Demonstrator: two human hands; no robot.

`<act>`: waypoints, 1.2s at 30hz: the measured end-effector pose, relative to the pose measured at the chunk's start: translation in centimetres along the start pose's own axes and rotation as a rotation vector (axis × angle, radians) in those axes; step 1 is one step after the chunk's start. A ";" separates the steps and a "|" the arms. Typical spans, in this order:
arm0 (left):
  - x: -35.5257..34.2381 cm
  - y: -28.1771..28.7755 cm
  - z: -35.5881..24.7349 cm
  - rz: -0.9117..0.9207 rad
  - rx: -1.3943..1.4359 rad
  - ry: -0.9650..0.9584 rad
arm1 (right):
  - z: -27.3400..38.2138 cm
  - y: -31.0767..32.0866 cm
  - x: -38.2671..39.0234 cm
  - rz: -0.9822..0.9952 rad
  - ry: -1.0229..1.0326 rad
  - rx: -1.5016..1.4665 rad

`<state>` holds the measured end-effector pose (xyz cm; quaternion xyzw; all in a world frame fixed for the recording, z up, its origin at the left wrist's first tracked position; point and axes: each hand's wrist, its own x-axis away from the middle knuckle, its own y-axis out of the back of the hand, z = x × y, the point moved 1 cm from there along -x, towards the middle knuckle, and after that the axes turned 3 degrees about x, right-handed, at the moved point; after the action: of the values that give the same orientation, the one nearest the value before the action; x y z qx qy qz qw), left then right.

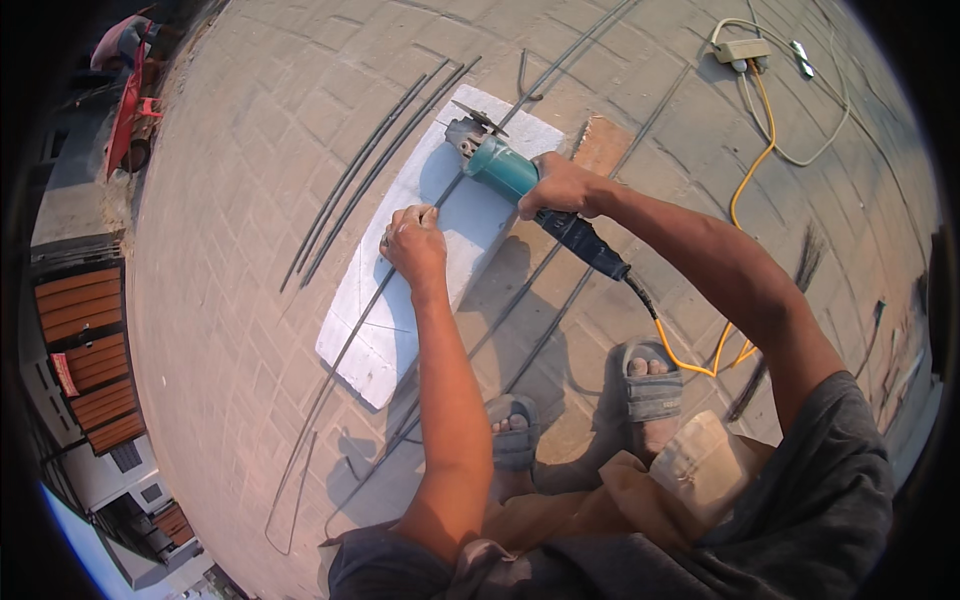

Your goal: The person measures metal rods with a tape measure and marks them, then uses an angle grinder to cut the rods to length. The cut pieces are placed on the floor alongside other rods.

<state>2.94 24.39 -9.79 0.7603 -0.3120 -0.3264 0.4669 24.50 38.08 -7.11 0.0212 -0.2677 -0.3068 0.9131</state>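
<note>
My left hand (415, 240) is closed around a thin dark steel rod (375, 292), which runs lengthwise over a flat white block (372, 352). In my right hand (562, 187) is a green and black angle grinder (505, 170), gripped by its body. The grinder's cutting disc (480, 118) stands over the far end of the block, close to the rod; whether it touches the rod cannot be made out. Near the ground at lower left, the rod's end region bends into a long hook shape.
Several loose rods (375, 165) lie on the paving left of the block. A brown board piece (603, 145) is to its right. An orange cable (765, 150) links the grinder to a socket box (742, 50). My sandalled feet (652, 380) are close. A red wheelbarrow (125, 115) stands far left.
</note>
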 end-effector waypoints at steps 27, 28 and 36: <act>-0.3 -1.3 1.4 -0.010 -0.058 -0.188 | -0.7 0.0 0.2 -0.032 0.087 -0.035; -0.1 -1.2 1.0 -0.029 -0.085 -0.194 | -0.3 -0.2 0.3 -0.031 0.102 -0.040; -1.3 -1.7 0.3 -0.116 -0.115 -0.259 | 1.4 0.9 1.4 -0.013 0.121 -0.057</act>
<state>2.24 25.94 -11.19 0.7007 -0.3060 -0.4653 0.4459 25.27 38.18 -5.05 0.0156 -0.2029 -0.3181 0.9259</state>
